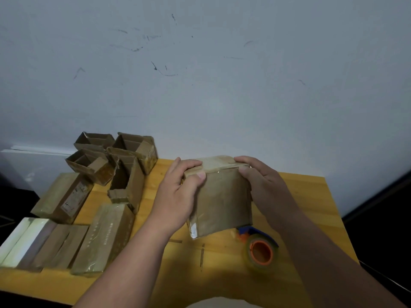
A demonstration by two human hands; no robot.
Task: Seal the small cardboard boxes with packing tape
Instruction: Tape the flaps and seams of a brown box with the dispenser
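A person stands at a yellow wooden table (307, 196), both hands clamped on a small cardboard box (224, 201) held upright just above the tabletop. The left hand (178, 192) grips the box's upper left corner, fingers curled over the top and thumb pressed on the near face; the right hand (262, 183) grips the upper right corner the same way. Clear tape shines across the box's top and near face. Just below the right wrist, a roll of packing tape (261, 252) with an orange core sits on a blue dispenser. Left of the left fingers lie sealed boxes (104, 238), one bearing a row of print too blurred to read, another (64, 196) a worn label, also illegible. Beyond them, open boxes (133, 150) stand against the scuffed wall (200, 74).
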